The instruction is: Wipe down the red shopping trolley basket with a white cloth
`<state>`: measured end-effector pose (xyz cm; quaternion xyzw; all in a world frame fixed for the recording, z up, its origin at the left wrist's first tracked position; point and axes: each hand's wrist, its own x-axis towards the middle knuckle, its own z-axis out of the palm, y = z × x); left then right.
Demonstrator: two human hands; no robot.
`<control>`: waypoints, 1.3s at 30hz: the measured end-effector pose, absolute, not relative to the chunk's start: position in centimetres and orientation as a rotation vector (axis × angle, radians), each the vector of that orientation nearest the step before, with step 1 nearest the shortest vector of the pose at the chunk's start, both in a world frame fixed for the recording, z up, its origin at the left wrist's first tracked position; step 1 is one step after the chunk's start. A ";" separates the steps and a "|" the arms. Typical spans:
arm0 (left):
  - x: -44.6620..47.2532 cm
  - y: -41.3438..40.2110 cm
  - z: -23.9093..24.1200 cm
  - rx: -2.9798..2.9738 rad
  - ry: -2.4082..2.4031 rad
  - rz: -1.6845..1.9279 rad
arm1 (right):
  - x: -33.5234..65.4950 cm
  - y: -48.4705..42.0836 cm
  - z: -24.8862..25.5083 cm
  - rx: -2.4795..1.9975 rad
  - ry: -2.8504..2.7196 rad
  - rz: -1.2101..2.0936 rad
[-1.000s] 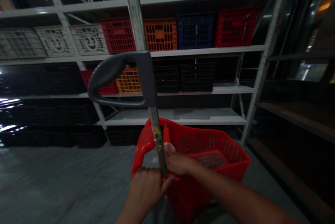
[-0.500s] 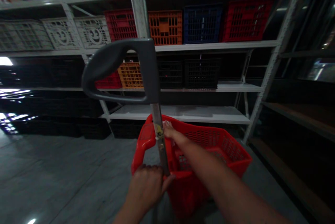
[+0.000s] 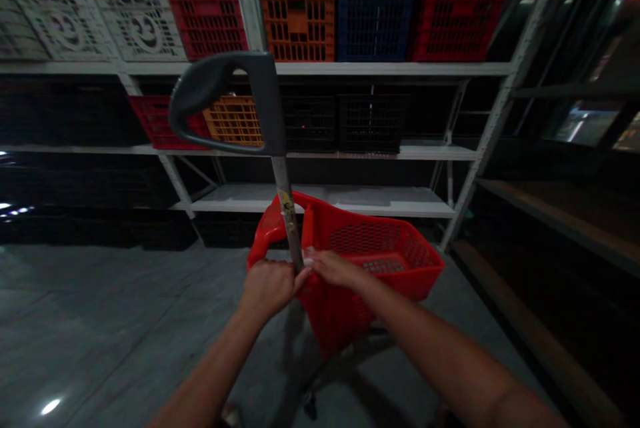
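A red plastic trolley basket point(image 3: 380, 261) stands on the floor in front of me. Its metal pull rod point(image 3: 287, 215) rises upward and ends in a grey loop handle point(image 3: 225, 101). My left hand point(image 3: 267, 287) is closed around the base of the rod at the basket's near rim. My right hand point(image 3: 330, 267) sits just right of the rod on the rim, fingers curled against the rod's base. The basket looks empty inside.
White metal shelving point(image 3: 350, 69) spans the back, holding red, orange, blue, black and white crates point(image 3: 300, 21). A bare lower shelf point(image 3: 325, 198) sits behind the basket. Dark shelving point(image 3: 560, 215) runs along the right. The grey floor point(image 3: 100, 321) stretches out to the left.
My right hand slid up the rod and came back down to its base beside the left hand. The basket and both hands now sit farther from me, arms stretched out.
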<state>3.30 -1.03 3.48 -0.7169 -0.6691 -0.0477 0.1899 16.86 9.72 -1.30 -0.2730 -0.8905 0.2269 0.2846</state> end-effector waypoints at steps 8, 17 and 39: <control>2.1 0.4 3.8 -2.029 -1.884 -0.042 | 19.0 7.2 -0.3 -0.792 -2.098 0.564; 1.0 1.4 3.7 -2.006 -1.869 -0.057 | 21.0 6.8 -6.5 -1.271 -2.175 -0.027; -1.0 2.9 3.5 -2.042 -1.843 -0.062 | 29.2 7.6 -6.2 -1.779 -2.201 -0.113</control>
